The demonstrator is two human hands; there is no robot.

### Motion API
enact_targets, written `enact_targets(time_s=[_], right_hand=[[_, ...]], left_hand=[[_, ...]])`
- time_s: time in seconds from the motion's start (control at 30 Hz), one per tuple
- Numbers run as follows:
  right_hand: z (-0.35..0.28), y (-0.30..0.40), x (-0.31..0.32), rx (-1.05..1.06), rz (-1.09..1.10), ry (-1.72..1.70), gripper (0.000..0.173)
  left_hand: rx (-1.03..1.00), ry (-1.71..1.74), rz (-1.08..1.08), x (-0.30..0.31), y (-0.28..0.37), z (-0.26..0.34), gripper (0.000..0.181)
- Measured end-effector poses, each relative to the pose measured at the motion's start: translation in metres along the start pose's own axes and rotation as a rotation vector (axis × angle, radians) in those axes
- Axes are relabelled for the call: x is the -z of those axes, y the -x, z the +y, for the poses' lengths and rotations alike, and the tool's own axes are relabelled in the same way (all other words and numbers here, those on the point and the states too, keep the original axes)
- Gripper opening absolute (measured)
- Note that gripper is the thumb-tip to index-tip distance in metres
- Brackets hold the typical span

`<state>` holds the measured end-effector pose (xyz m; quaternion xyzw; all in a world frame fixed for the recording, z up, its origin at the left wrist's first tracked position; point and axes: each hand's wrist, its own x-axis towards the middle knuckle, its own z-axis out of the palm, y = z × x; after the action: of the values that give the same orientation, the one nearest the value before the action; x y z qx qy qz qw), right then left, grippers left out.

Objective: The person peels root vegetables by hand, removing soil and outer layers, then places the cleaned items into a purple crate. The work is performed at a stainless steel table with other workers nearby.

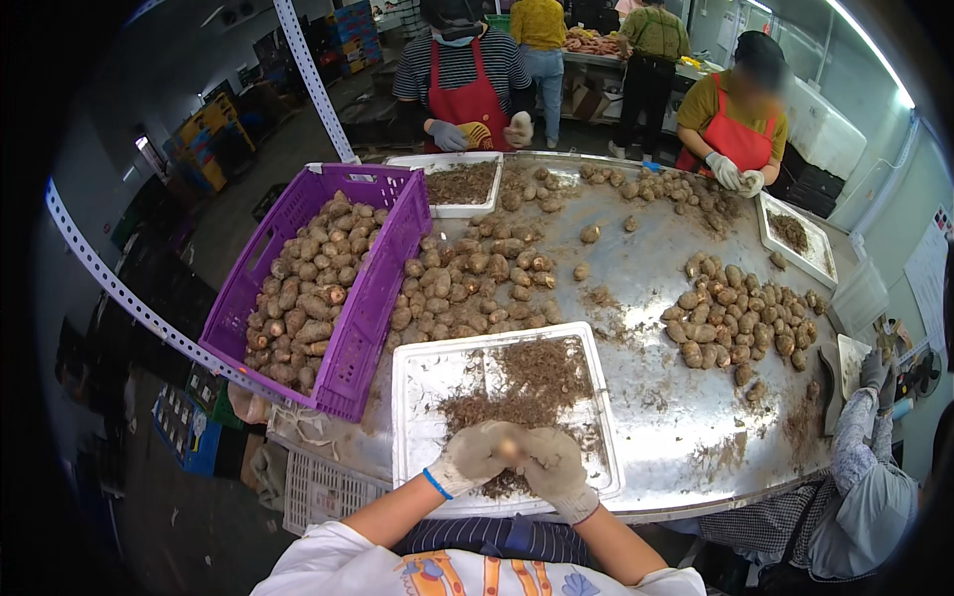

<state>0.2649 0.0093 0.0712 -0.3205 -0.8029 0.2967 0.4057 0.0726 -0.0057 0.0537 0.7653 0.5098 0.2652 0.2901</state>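
Note:
Gloved in grey-palmed knit, my left hand (475, 452) grips a small taro corm (508, 447) whose pale end faces up. My right hand (553, 465), gloved alike, closes on the same corm from the other side. Most of the corm is hidden by the fingers. Below both hands lies a white foam tray (417, 387) on the table edge nearest me. Brown fibrous peelings (536, 380) are heaped in it, mostly in the middle and right. Beyond the tray spreads a pile of unpeeled-looking taro corms (477, 276).
A purple plastic crate (373, 298) full of taro stands at the left of the metal table (596, 417). Another taro heap (738, 313) lies right. Co-workers (469, 89) stand across the table; one person (857, 477) is at the right. A perforated metal post (149, 320) slants at left.

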Motion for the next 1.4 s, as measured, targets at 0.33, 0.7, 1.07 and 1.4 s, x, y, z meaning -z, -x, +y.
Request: enact_targets(time_s=[0.33, 0.7, 1.07, 1.4], right_hand=[[0.003, 0.019, 0.004, -0.199, -0.09, 0.109, 0.022], [0.033, 0.032, -0.015, -0.784, -0.093, -0.587, 0.064], [0.193, 0.008, 0.118, -0.518, 0.808, -1.502, 0.031], [0.18, -0.207, -0.072, -0.453, -0.106, 0.323, 0.044]], left_hand=[[0.266, 0.113, 0.137, -0.003, 0.011, 0.004, 0.049], [0.111, -0.15, -0.085, -0.012, -0.011, 0.006, 0.048], [0.284, 0.085, -0.113, -0.002, 0.008, 0.002, 0.043], [0.286, 0.308, 0.061, -0.01, 0.047, -0.054, 0.02]])
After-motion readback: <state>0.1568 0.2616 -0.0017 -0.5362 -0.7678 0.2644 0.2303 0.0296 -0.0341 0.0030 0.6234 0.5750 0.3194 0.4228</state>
